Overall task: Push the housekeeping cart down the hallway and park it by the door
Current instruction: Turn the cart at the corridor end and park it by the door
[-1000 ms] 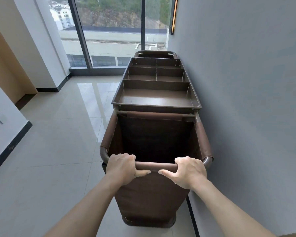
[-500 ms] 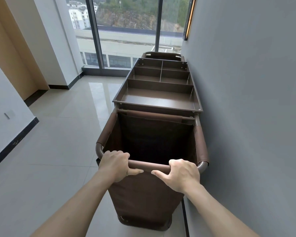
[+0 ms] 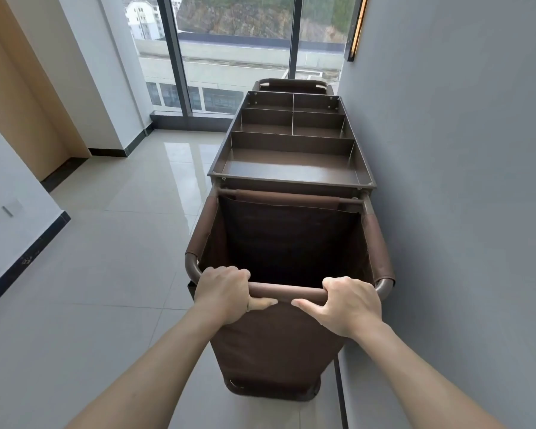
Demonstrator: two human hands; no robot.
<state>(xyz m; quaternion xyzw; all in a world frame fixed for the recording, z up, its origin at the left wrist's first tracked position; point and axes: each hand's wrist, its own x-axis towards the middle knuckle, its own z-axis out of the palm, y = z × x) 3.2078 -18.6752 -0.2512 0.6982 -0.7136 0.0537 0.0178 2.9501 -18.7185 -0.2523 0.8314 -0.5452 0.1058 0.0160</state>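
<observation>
A brown housekeeping cart [image 3: 291, 168] stands lengthwise along the grey right-hand wall. Its top tray is split into several empty compartments, and an empty dark fabric bag [image 3: 288, 243] hangs at my end. My left hand [image 3: 223, 292] is wrapped around the left part of the near handle bar [image 3: 287, 294]. My right hand [image 3: 350, 305] grips the same bar near its right corner. Both thumbs point inward under the bar. A wooden door recess [image 3: 22, 97] shows at the far left.
The grey wall [image 3: 461, 181] runs close beside the cart's right side. Floor-to-ceiling windows [image 3: 229, 51] close the hallway just beyond the cart's far handle. Glossy tiled floor [image 3: 106, 243] spreads to the left. A white wall with black skirting [image 3: 22, 261] juts in at the left.
The view has shifted right and forward: the windows and the left wall corner look nearer. Both hands keep the same grip on the handle bar.
</observation>
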